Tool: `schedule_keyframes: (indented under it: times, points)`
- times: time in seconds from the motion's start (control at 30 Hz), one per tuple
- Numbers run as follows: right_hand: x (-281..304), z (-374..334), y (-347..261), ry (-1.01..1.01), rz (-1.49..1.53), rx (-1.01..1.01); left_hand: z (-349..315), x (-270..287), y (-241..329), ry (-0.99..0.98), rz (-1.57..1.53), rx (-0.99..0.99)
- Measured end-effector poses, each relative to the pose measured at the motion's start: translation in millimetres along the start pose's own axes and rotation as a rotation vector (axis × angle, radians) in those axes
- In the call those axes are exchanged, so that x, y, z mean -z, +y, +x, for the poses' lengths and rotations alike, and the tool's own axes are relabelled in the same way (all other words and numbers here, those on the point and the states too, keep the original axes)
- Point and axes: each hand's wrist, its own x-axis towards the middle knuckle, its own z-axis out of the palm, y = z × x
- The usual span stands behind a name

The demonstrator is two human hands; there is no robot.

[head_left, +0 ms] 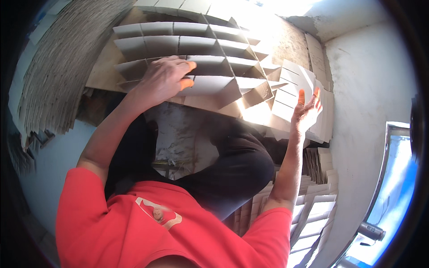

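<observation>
On the wooden board in front of me stands a grid of slotted cardboard divider strips (196, 44), several long strips crossed by others. My left hand (164, 78) is at the grid's near side, its thumb in front of the nearest long cardboard strip (214, 85) and its index finger behind the top edge. To the right, my right hand (306, 111) is held over a pile of flat slotted cardboard strips (286, 91), fingers stretched and apart. Whether it touches the pile is hard to tell. Orange covers show on fingertips of both hands.
A tall stack of cardboard sheets (58, 67) rises at the left. More slotted cardboard (313, 214) stands low at the right, beside the pale wall (371, 76). My bent legs (228, 165) are under the near edge of the wooden board (105, 73).
</observation>
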Motion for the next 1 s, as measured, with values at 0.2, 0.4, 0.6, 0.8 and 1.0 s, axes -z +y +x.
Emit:
schedule_keyframes:
  times: [0.2,0.4,0.6,0.8,1.0]
  points:
    - [-30.3,-28.6,52.3,-0.636,-0.241,-0.589,-4.1,1.6,-0.2,0.067,0.073,-0.011]
    - [-49.3,-30.9,126.1,-0.520,-0.098,-0.586,-0.5,-3.3,0.0,0.068,0.077,-0.031]
    - [-26.0,-14.7,128.9,-0.232,0.029,-0.585,-8.5,1.6,-4.4,0.089,0.047,-0.024]
    - [85.5,58.3,14.6,0.023,0.845,-0.245,-24.9,11.8,-3.7,0.023,0.039,0.084]
    - [157.5,65.0,-128.3,-0.398,1.145,-0.097,-39.2,-10.8,-25.7,0.037,0.016,0.067]
